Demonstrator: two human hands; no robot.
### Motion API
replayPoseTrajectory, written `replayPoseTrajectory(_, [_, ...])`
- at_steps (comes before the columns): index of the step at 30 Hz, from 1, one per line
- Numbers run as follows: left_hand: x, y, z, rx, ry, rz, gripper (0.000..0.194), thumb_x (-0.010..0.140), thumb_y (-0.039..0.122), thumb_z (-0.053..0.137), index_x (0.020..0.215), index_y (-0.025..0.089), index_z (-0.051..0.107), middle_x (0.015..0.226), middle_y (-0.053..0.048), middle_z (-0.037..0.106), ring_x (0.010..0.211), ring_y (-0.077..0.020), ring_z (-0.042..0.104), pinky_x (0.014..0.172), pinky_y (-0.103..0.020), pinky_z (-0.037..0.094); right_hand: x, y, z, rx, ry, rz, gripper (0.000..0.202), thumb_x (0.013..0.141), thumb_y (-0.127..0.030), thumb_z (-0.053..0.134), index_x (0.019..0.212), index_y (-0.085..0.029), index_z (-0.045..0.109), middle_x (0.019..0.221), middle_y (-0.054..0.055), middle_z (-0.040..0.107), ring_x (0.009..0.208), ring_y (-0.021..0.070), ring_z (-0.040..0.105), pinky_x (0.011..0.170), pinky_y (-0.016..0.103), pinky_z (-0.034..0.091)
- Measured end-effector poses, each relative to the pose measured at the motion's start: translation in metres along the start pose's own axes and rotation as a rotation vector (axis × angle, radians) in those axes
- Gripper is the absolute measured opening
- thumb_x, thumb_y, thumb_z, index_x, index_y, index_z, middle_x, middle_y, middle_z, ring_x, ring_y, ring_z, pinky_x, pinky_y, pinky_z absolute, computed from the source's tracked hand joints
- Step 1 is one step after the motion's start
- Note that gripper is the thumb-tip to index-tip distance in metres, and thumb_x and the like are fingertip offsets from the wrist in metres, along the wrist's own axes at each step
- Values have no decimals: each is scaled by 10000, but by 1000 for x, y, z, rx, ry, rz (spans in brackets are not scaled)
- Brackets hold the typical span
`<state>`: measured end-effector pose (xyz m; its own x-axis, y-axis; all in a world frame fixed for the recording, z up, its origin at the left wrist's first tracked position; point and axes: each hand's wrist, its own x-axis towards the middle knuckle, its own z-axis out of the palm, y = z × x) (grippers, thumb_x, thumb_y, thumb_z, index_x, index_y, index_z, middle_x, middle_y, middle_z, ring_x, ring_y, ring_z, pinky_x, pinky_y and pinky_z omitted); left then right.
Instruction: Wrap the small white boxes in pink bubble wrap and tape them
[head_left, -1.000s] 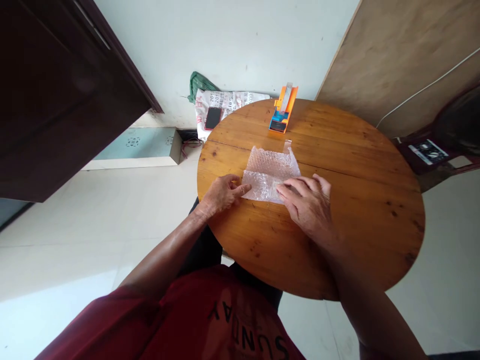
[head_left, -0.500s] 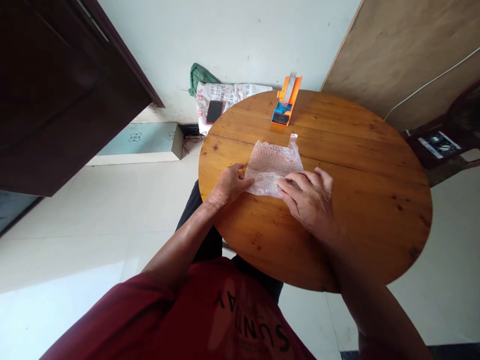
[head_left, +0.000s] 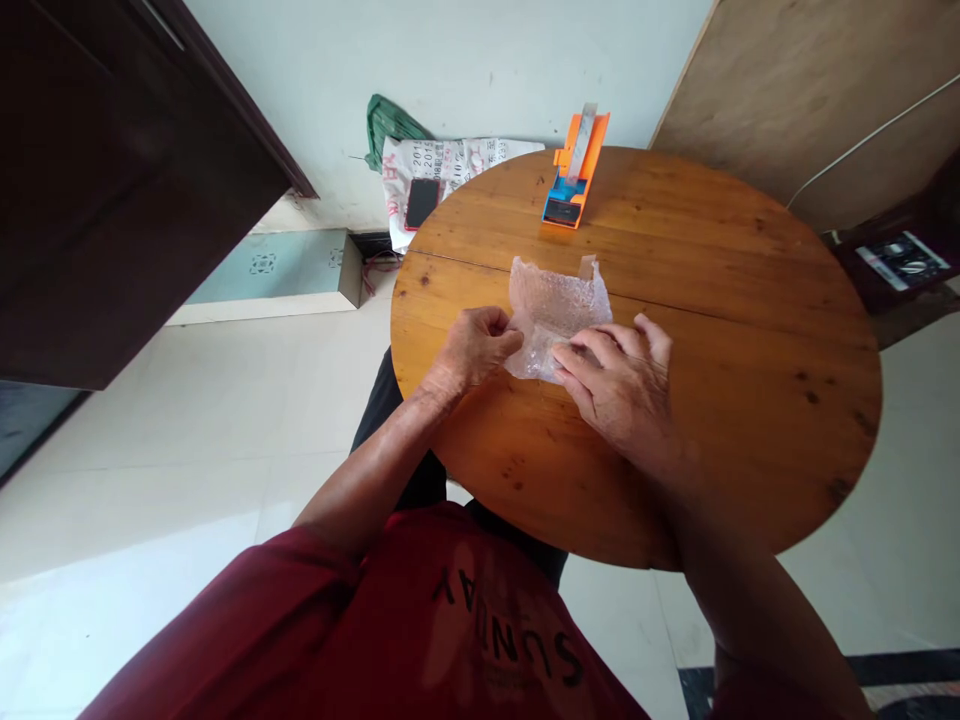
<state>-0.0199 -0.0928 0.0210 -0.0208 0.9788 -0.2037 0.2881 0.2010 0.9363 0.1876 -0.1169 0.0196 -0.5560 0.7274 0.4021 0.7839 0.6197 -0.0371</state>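
A sheet of clear bubble wrap (head_left: 559, 298) lies on the round wooden table (head_left: 517, 450), its near part folded over. My left hand (head_left: 478, 345) pinches the wrap's left edge between thumb and fingers. On the near right part, my right hand (head_left: 619, 375) presses with thumb and forefinger together, its other fingers spread toward the right. Whatever is under the folded layer is hidden. A strip of clear tape (head_left: 587, 266) sticks up at the wrap's far right corner.
An orange and blue tape dispenser (head_left: 576, 170) stands near the table's far edge. Beyond the left rim are a black phone-like object (head_left: 422, 204), a printed white sack (head_left: 465, 160) and a green bag (head_left: 394, 125). A wall rises behind.
My left hand has closed on the wrap's left edge and shifted slightly right and away from me. My right hand stays almost in place. The view has tilted slightly.
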Motion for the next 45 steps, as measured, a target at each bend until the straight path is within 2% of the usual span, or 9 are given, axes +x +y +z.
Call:
replayPoseTrajectory(4, [-2,14,13,12,-4,39,98,723,206,561,645,164,517,561,66,463,505,-54,399,495,-185,300,0,-1,0,20,0,8,193,953,-253,591,1096,-288,716,1105,46,703,1131,268,532,1147,548,219])
replayPoseTrajectory(10, [2,12,32,33,-18,98,94,721,240,565,670,166,540,568,51,512,521,-68,447,505,-190,340,0,-1,2,21,18,20,198,977,-293,568,1094,-270,727,1104,59,717,1139,268,549,1150,545,231])
replayPoseTrajectory(16, [-11,21,26,82,-134,106,176,740,290,602,784,134,670,641,8,622,574,-91,524,541,-201,400,1,0,2,69,28,37,172,963,-309,591,1049,-251,729,1071,54,750,1101,264,591,1157,538,229])
replayPoseTrajectory(21, [-17,28,21,160,-191,136,217,763,185,545,850,112,730,634,7,628,600,-100,539,579,-210,409,1,3,4,97,61,69,144,930,-336,637,971,-229,723,1046,60,769,1102,277,616,1154,538,241])
replayPoseTrajectory(27, [-10,27,25,503,-227,301,172,832,220,598,794,142,747,647,-2,630,623,-117,530,594,-237,370,-3,10,-2,146,62,40,127,883,-334,683,941,-240,746,1085,53,770,1148,284,614,1137,537,272])
replayPoseTrajectory(30, [-11,25,28,714,-215,426,208,910,283,586,843,167,745,790,-41,676,707,-154,593,650,-267,418,-5,16,-6,174,56,36,112,887,-299,670,951,-253,749,1064,40,779,1179,281,611,1123,521,292])
replayPoseTrajectory(33, [-11,19,28,878,-156,640,241,964,297,542,893,169,733,997,-98,687,889,-215,637,781,-332,481,-6,20,-9,207,24,37,126,888,-282,665,980,-250,744,1076,34,781,1215,285,606,1080,498,335])
replayPoseTrajectory(38, [3,3,23,781,-218,987,199,980,256,515,1013,157,684,1222,-120,659,1129,-238,606,976,-400,506,-5,24,-12,272,-7,63,155,882,-240,615,983,-245,733,1095,37,776,1238,288,605,1055,495,352])
replayPoseTrajectory(45, [14,-4,20,594,-329,1050,151,967,194,508,897,145,632,1219,-131,688,1208,-218,619,1045,-364,525,-7,39,-11,309,82,191,187,947,-230,537,958,-232,723,999,33,786,1158,258,645,1038,466,379])
